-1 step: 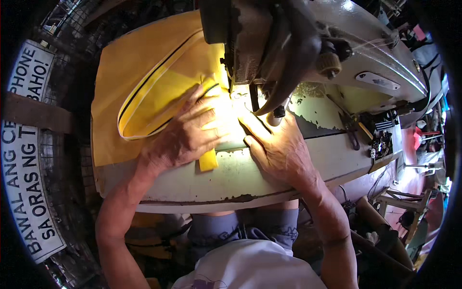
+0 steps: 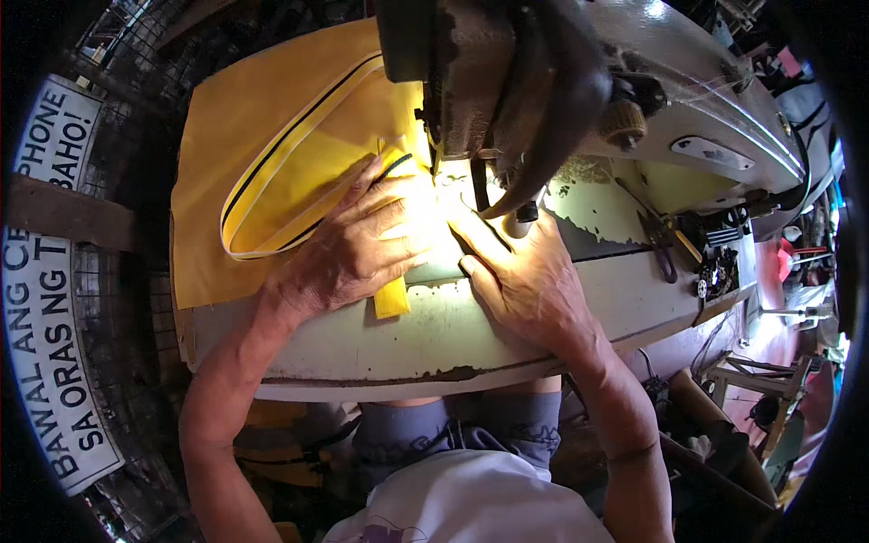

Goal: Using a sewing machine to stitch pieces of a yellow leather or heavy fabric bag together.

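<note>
My left hand (image 2: 348,258) lies with fingers stretched out over yellow fabric and a narrow yellow strip (image 2: 392,300), whose end sticks out below the palm. A looped band (image 2: 288,145), yellow with a dark middle line and pale edges, runs from under this hand to the sewing machine. My right hand (image 2: 536,290) rests palm down on the machine bed, its fingers extended toward the needle area. The sewing machine head (image 2: 480,90) stands over both sets of fingertips. Bright lamp light washes out the work there, and the needle cannot be made out.
A large orange-yellow sheet (image 2: 213,217) covers the table's left side. Scissors (image 2: 663,253) and a yellow-handled tool (image 2: 688,244) lie to the right, beside a small tray of metal parts (image 2: 720,271). White signs (image 2: 63,362) hang at the far left. The table's front edge (image 2: 407,385) is worn.
Almost nothing differs. The yellow sheet, the looped band and the strip's end sit very slightly higher in the picture; both hands keep their places.
</note>
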`<state>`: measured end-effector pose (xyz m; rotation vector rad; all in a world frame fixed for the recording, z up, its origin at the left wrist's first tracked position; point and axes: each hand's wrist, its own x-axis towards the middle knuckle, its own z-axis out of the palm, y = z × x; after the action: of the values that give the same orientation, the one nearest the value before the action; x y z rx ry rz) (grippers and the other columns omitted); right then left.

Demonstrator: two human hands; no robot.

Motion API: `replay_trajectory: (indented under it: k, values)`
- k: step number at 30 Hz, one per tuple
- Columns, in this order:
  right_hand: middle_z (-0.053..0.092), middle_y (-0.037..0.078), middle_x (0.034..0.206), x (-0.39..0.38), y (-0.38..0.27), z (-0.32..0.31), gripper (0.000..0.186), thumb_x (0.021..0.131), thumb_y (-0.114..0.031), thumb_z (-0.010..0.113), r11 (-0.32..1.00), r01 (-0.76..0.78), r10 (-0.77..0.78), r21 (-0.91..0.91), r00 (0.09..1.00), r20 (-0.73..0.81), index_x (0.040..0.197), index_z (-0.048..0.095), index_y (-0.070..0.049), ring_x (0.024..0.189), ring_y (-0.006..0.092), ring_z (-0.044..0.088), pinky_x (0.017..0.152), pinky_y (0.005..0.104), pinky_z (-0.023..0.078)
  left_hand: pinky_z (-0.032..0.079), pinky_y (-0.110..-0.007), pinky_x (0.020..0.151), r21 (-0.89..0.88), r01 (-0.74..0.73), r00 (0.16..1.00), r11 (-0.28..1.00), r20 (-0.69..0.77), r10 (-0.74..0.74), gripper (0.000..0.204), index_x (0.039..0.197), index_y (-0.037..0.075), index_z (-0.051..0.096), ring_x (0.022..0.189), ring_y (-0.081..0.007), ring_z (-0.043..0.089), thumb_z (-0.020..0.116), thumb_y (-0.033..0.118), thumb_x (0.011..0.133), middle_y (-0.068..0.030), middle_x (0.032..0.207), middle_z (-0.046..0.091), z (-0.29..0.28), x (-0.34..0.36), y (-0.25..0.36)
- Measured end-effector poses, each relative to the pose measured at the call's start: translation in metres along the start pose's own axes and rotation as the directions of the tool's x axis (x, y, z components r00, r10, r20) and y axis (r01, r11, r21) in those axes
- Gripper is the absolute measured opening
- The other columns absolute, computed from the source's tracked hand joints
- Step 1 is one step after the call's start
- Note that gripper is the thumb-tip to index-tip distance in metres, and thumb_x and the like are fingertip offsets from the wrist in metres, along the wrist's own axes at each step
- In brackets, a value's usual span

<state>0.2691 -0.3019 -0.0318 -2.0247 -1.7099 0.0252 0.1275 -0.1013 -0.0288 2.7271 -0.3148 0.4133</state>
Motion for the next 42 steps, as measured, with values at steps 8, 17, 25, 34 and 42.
replay_trajectory:
  k: [8,17,25,34,42]
  values:
    - [0.062,0.021,0.118,-0.002,0.000,-0.003,0.046,0.088,-0.018,0.063,0.999,-0.042,0.041,0.015,0.997,0.060,0.133,0.059,-0.006,0.111,0.0367,0.056,0.102,0.0498,0.035,0.029,-0.058,0.117,0.019,-0.038,0.999,0.999,-0.034,0.039,0.020,0.101,0.010,0.073,0.123,-0.0274,0.055,0.073,0.013,0.081,-0.0080,0.114,0.064,0.001,0.002,-0.004]
    - [0.064,0.019,0.108,0.000,-0.001,-0.001,0.040,0.093,-0.026,0.058,0.999,0.001,0.000,-0.043,1.000,0.006,0.128,0.063,-0.006,0.109,0.0335,0.057,0.106,0.0482,0.035,0.028,-0.057,0.118,-0.025,-0.024,1.000,0.999,-0.011,0.024,0.030,0.105,0.013,0.074,0.123,-0.0262,0.057,0.076,0.010,0.075,-0.0049,0.115,0.066,-0.001,0.009,-0.020]
    - [0.063,0.018,0.125,-0.011,0.004,-0.002,0.038,0.087,-0.013,0.066,0.997,-0.057,0.054,0.051,0.997,0.054,0.124,0.064,-0.006,0.119,0.0351,0.056,0.101,0.0484,0.041,0.026,-0.054,0.119,-0.024,0.023,0.999,0.999,-0.046,-0.024,0.027,0.103,0.015,0.076,0.127,-0.0231,0.055,0.077,0.012,0.076,-0.0026,0.116,0.066,-0.002,0.011,-0.043]
    - [0.066,0.015,0.123,-0.108,0.042,-0.077,0.026,0.094,0.000,0.058,0.925,-0.337,0.228,-0.175,0.861,-0.455,0.118,0.068,-0.001,0.113,0.0296,0.063,0.098,0.0394,0.050,0.026,-0.053,0.120,-0.025,-0.055,0.997,0.998,-0.052,0.053,0.021,0.103,0.015,0.075,0.125,-0.0208,0.054,0.073,0.015,0.081,0.0006,0.114,0.064,-0.002,0.019,-0.057]
    - [0.065,0.016,0.127,-0.165,0.127,-0.160,0.026,0.101,-0.013,0.056,0.721,-0.596,0.201,-0.352,0.667,-0.718,0.123,0.062,-0.001,0.119,0.0310,0.060,0.102,0.0411,0.047,0.029,-0.048,0.120,0.056,-0.027,0.998,0.998,-0.047,0.030,0.020,0.102,0.010,0.073,0.123,-0.0217,0.056,0.070,0.008,0.082,-0.0007,0.116,0.062,-0.007,0.024,-0.065]
